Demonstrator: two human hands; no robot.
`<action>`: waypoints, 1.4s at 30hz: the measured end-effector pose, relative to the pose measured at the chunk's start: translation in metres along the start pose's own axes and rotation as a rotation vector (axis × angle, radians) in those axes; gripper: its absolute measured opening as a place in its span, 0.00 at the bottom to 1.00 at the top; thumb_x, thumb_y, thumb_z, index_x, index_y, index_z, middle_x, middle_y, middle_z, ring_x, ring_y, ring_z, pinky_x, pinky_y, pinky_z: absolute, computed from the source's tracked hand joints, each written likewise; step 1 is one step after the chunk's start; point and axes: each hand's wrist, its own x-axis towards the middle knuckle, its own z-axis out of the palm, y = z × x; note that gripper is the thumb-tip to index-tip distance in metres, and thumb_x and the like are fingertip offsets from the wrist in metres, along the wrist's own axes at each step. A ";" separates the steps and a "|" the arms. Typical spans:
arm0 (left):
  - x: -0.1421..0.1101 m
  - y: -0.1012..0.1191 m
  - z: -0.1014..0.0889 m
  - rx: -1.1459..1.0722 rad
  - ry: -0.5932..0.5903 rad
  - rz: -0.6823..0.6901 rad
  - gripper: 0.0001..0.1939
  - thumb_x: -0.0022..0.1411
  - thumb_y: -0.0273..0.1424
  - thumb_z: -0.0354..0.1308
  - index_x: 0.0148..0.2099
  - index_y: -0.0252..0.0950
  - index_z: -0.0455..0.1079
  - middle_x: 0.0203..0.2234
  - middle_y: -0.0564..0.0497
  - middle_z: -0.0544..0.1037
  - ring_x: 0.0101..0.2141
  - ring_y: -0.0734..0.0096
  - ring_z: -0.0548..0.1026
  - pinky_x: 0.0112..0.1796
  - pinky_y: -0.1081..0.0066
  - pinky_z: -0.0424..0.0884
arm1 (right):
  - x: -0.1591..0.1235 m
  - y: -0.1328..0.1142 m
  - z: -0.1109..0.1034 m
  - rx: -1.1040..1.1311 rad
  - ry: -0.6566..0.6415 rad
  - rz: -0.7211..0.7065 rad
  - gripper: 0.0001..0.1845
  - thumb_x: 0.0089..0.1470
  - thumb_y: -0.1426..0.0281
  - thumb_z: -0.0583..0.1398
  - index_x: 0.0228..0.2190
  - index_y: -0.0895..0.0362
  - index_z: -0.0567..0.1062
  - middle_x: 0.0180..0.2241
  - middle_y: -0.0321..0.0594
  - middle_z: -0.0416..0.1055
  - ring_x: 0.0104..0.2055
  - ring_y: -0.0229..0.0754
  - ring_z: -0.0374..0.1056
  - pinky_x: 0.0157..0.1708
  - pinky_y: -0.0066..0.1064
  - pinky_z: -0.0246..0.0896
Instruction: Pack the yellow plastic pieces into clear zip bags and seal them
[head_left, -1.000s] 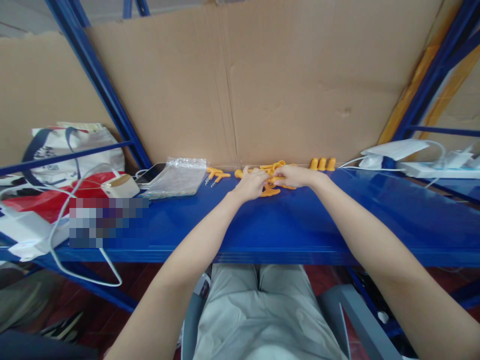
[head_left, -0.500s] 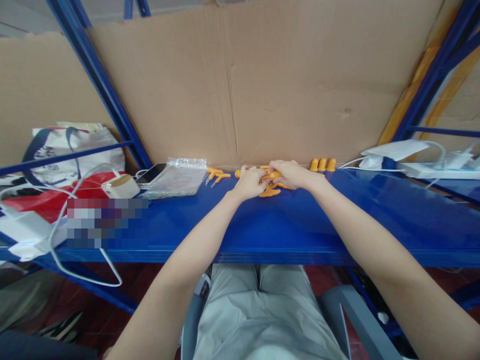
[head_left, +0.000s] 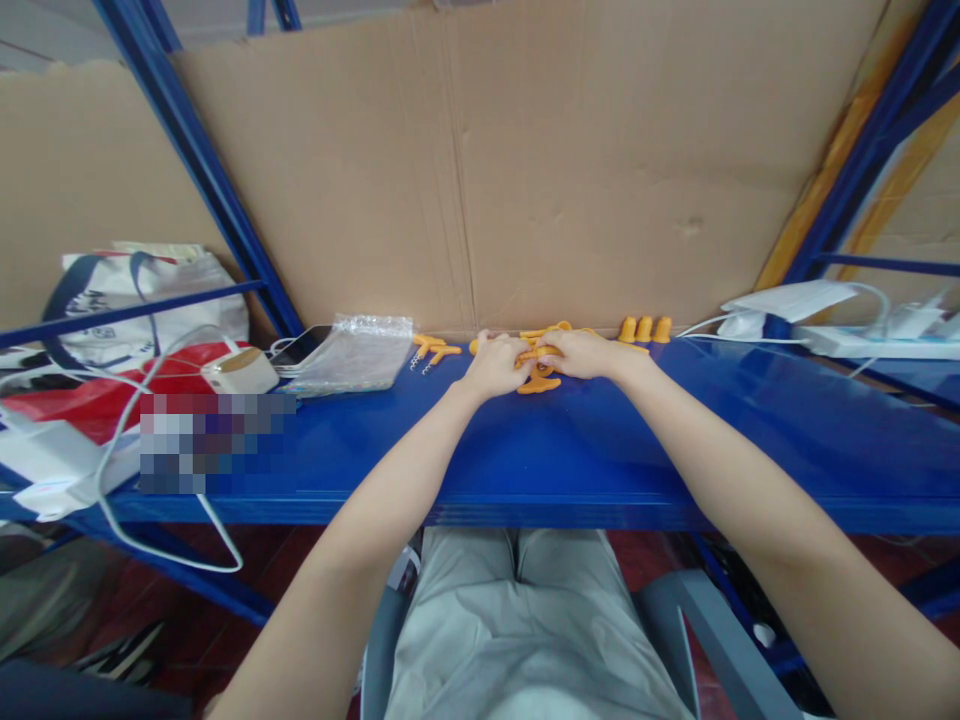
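Observation:
Both hands meet over the blue shelf at the centre. My left hand (head_left: pixel 496 364) has its fingers closed on the left side of an orange plastic corkscrew part (head_left: pixel 541 352). My right hand (head_left: pixel 583 353) pinches the same part from the right; its exact shape is partly hidden by the fingers. Just below the fingertips an orange T-shaped handle (head_left: pixel 540 385) shows, and whether it is joined to the held part I cannot tell. More orange pieces (head_left: pixel 556 328) lie behind the hands, partly covered. To the left rest two orange corkscrews (head_left: pixel 437 352) with metal spirals.
Three orange caps (head_left: pixel 645 329) stand in a row against the cardboard. Clear plastic bags (head_left: pixel 360 358) and a phone (head_left: pixel 306 346) lie at left, beside a white charger (head_left: pixel 240 373) and cables. A white power strip (head_left: pixel 862 342) sits at far right.
My right hand has lowered slightly, and the orange part between the hands has turned to lie flatter. More of the orange pieces behind now shows. My left hand has hardly moved.

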 end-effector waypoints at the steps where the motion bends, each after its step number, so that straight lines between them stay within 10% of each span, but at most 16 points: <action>1: 0.000 0.000 0.000 -0.006 0.001 0.001 0.12 0.62 0.34 0.50 0.37 0.38 0.75 0.36 0.46 0.81 0.43 0.55 0.74 0.48 0.53 0.56 | 0.000 0.000 0.000 -0.002 0.005 -0.003 0.11 0.59 0.71 0.55 0.42 0.56 0.75 0.48 0.48 0.76 0.48 0.48 0.72 0.45 0.33 0.62; 42: 0.001 -0.002 -0.003 -0.041 0.008 -0.062 0.15 0.64 0.36 0.48 0.34 0.38 0.75 0.32 0.49 0.82 0.40 0.58 0.76 0.46 0.58 0.56 | -0.003 -0.001 -0.002 -0.139 0.056 -0.034 0.17 0.59 0.68 0.53 0.47 0.57 0.74 0.49 0.50 0.74 0.52 0.53 0.68 0.45 0.40 0.58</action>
